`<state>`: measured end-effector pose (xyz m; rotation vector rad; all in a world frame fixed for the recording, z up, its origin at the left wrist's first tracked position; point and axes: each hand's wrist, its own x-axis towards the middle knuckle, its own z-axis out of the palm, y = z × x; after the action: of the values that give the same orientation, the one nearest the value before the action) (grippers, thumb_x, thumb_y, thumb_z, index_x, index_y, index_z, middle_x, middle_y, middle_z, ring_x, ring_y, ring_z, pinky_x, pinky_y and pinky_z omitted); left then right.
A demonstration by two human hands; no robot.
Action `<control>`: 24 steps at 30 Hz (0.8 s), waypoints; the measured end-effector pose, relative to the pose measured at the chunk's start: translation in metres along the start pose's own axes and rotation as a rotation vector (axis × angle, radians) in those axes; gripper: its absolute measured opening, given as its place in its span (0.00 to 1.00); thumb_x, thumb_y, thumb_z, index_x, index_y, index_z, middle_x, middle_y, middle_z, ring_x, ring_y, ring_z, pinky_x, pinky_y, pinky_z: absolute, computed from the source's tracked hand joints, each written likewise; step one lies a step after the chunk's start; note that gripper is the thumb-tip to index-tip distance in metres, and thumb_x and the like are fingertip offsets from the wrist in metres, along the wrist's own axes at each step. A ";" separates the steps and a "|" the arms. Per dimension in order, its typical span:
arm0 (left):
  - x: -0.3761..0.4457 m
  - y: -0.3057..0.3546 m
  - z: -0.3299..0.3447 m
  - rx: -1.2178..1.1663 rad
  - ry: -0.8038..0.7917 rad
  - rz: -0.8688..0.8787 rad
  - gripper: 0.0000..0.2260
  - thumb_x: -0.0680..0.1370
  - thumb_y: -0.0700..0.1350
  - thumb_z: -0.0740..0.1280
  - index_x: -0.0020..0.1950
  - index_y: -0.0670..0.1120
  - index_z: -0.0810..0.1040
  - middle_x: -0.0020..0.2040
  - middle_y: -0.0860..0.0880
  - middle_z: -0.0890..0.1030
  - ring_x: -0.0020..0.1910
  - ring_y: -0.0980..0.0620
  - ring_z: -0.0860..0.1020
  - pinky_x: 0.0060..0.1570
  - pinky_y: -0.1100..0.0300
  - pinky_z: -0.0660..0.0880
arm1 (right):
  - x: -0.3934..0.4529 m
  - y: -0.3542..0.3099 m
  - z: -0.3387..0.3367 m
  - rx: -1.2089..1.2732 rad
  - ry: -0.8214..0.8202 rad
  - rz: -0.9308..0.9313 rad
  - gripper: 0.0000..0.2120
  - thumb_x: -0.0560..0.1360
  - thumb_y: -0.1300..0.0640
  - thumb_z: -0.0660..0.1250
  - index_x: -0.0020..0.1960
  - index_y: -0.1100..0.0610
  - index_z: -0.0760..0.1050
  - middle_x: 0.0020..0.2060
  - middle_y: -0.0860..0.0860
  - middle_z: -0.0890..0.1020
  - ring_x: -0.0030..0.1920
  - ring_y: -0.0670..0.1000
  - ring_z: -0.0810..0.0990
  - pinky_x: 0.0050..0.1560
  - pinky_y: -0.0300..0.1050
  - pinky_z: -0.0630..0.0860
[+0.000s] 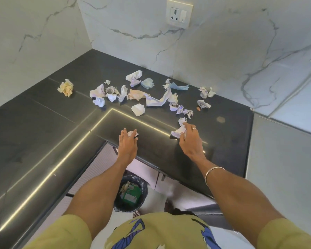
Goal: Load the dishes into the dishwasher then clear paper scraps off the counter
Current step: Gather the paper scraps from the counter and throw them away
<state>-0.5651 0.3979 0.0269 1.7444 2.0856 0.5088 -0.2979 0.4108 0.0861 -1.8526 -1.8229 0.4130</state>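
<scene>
While both arms reach over the dark counter (43, 141), the left hand (127, 141) lies with fingers straight, fingertips touching a small white paper wad (133, 133) near the front edge. The right hand (189, 136), ring on 1 finger, curls its fingers around a crumpled white scrap (178, 132) and grips it; a thin bangle (215, 174) sits on that wrist. The rest of the paper scraps (138, 92) are strewn toward 12 o'clock from the hands, close to the marble wall, w/ a yellowish wad (66, 88) lying apart at approx 10 o'clock and a few more (white and pale blue) at 1 o'clock. A wall socket (179, 13) sits high at 12. Below the counter edge, at 6 o'clock, stands a bin (130, 193) w/ a dark liner, holding green packaging; its label is too blurred to read.
</scene>
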 end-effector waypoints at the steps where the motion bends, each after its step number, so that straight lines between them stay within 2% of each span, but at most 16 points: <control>1: 0.003 0.003 0.000 -0.018 0.032 -0.024 0.18 0.84 0.42 0.58 0.74 0.47 0.70 0.77 0.35 0.60 0.77 0.37 0.56 0.76 0.46 0.55 | 0.004 0.002 0.003 -0.012 -0.021 0.003 0.23 0.76 0.58 0.61 0.71 0.52 0.66 0.64 0.53 0.71 0.57 0.58 0.75 0.51 0.55 0.79; 2: 0.005 0.005 0.000 -0.014 0.071 -0.040 0.16 0.83 0.40 0.59 0.71 0.46 0.74 0.73 0.36 0.66 0.74 0.37 0.62 0.73 0.47 0.63 | 0.008 0.003 0.007 -0.019 -0.042 0.016 0.24 0.76 0.56 0.63 0.72 0.51 0.65 0.64 0.53 0.69 0.58 0.57 0.74 0.50 0.55 0.79; 4: 0.009 0.010 -0.005 0.045 0.156 -0.030 0.12 0.81 0.36 0.62 0.61 0.44 0.80 0.58 0.41 0.78 0.59 0.40 0.76 0.55 0.49 0.76 | 0.012 0.006 0.014 -0.025 -0.074 0.052 0.27 0.75 0.52 0.65 0.72 0.49 0.63 0.65 0.53 0.67 0.59 0.57 0.74 0.51 0.53 0.79; 5: 0.011 0.012 -0.007 0.072 0.179 -0.009 0.10 0.79 0.34 0.63 0.56 0.43 0.82 0.50 0.43 0.79 0.51 0.42 0.78 0.47 0.50 0.77 | 0.012 0.008 0.017 -0.028 -0.077 0.066 0.27 0.75 0.51 0.66 0.72 0.47 0.63 0.65 0.53 0.67 0.59 0.57 0.74 0.52 0.52 0.78; 7: 0.018 0.012 -0.011 0.090 0.182 0.012 0.08 0.78 0.33 0.62 0.47 0.41 0.81 0.42 0.44 0.78 0.43 0.42 0.78 0.45 0.50 0.75 | 0.012 0.011 0.023 -0.011 -0.066 0.087 0.29 0.74 0.50 0.67 0.73 0.45 0.62 0.63 0.54 0.69 0.57 0.56 0.74 0.54 0.51 0.77; 9: 0.026 0.013 -0.012 0.103 0.188 -0.011 0.09 0.77 0.32 0.62 0.45 0.42 0.79 0.42 0.44 0.78 0.42 0.41 0.77 0.49 0.50 0.73 | 0.011 0.015 0.026 0.028 -0.053 0.093 0.29 0.75 0.50 0.68 0.73 0.45 0.62 0.59 0.55 0.72 0.57 0.56 0.74 0.56 0.51 0.76; 13: 0.034 0.033 -0.006 -0.011 0.182 -0.118 0.09 0.76 0.31 0.62 0.51 0.40 0.78 0.48 0.41 0.77 0.46 0.39 0.76 0.51 0.47 0.71 | 0.018 0.018 0.026 0.102 -0.035 0.095 0.20 0.76 0.55 0.65 0.66 0.47 0.66 0.54 0.54 0.79 0.55 0.56 0.76 0.52 0.50 0.75; 16: 0.039 0.059 -0.005 -0.331 0.122 -0.239 0.10 0.76 0.33 0.61 0.54 0.40 0.78 0.50 0.41 0.78 0.47 0.42 0.76 0.46 0.51 0.74 | 0.023 0.017 0.028 0.207 -0.015 0.119 0.13 0.77 0.61 0.64 0.58 0.48 0.68 0.52 0.52 0.81 0.52 0.55 0.78 0.48 0.47 0.74; 20: 0.038 0.087 0.006 -0.857 0.073 -0.410 0.14 0.77 0.32 0.61 0.52 0.46 0.82 0.51 0.42 0.81 0.38 0.49 0.82 0.37 0.56 0.82 | 0.023 0.015 0.033 0.253 -0.052 0.114 0.13 0.77 0.65 0.63 0.57 0.51 0.72 0.52 0.49 0.82 0.54 0.54 0.80 0.48 0.45 0.73; 24: 0.037 0.095 0.015 -1.147 0.063 -0.543 0.09 0.79 0.34 0.65 0.51 0.43 0.83 0.53 0.40 0.80 0.43 0.43 0.82 0.39 0.55 0.83 | 0.022 0.009 0.034 0.281 -0.037 0.109 0.12 0.78 0.63 0.63 0.59 0.51 0.73 0.55 0.49 0.82 0.55 0.53 0.79 0.48 0.43 0.71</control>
<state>-0.4829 0.4511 0.0591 0.4955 1.5971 1.2379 -0.3073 0.4374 0.0560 -1.7616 -1.5979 0.7083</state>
